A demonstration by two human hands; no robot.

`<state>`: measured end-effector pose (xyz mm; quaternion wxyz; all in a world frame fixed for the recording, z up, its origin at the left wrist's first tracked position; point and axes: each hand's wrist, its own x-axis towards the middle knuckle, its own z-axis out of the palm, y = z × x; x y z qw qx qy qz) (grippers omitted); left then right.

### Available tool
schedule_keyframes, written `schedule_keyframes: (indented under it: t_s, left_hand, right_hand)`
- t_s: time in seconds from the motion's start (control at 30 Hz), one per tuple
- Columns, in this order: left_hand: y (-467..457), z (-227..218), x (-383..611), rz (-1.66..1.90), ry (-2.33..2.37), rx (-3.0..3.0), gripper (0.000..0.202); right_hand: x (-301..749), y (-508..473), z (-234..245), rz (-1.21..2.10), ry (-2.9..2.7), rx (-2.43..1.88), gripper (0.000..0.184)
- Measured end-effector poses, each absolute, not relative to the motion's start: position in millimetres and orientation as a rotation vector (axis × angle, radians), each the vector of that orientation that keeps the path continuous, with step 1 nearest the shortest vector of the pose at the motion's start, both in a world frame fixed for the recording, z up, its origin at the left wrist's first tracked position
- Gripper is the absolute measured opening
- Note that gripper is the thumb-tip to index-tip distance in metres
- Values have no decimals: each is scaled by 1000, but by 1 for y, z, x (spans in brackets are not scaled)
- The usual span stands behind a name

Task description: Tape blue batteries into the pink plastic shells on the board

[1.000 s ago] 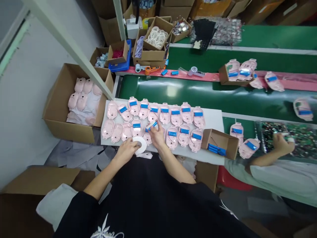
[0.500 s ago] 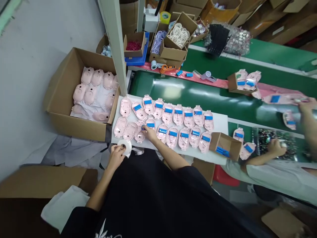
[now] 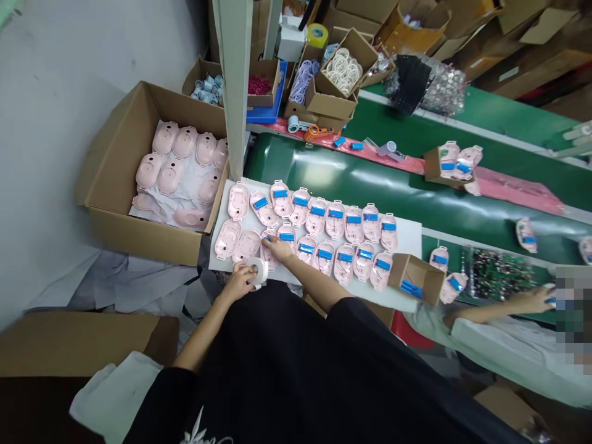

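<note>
My left hand [image 3: 238, 283] is closed round a roll of white tape [image 3: 261, 269] at the front edge of the white board [image 3: 409, 237]. My right hand [image 3: 279, 250] reaches over a pink plastic shell [image 3: 269, 259] in the front row, its fingertips closed on a blue battery [image 3: 267, 238] that they partly cover. Two rows of such shells lie open side up on the board. Most to the right hold a blue battery with thin wires. At the left end, a pink shell [image 3: 238, 201] and its neighbours show no battery.
A large carton [image 3: 139, 237] of pink shells stands at left, beside a pale post [image 3: 237, 92]. Behind the board runs a green conveyor [image 3: 370, 169]. A small box [image 3: 423, 280] with blue batteries sits at the board's right end. At right, a co-worker's hand [image 3: 536, 300] is near circuit boards [image 3: 499, 268].
My left hand has moved right with the tape roll, closer to my right hand. My right hand stays at the same shell. The co-worker's arms have shifted, and the view has turned slightly.
</note>
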<state>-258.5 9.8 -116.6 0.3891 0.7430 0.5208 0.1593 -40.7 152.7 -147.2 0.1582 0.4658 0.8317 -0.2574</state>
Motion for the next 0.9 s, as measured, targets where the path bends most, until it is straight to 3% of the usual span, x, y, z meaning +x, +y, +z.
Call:
schedule_keyframes:
  t_s: [0.47, 0.6, 0.8, 0.9]
  left_hand:
    - [28, -149, -239, 389, 1242, 1860, 35]
    - [37, -153, -229, 364, 1144, 1859, 40]
    - [56, -153, -225, 346, 965, 1976, 46]
    - [74, -154, -218, 315, 913, 2043, 47]
  right_hand:
    - [-61, 156, -159, -609, 2411, 1190, 53]
    - [-47, 163, -151, -732, 2476, 1167, 53]
    - [14, 176, -137, -736, 2504, 1552, 48]
    - [14, 186, -143, -757, 2448, 1486, 42]
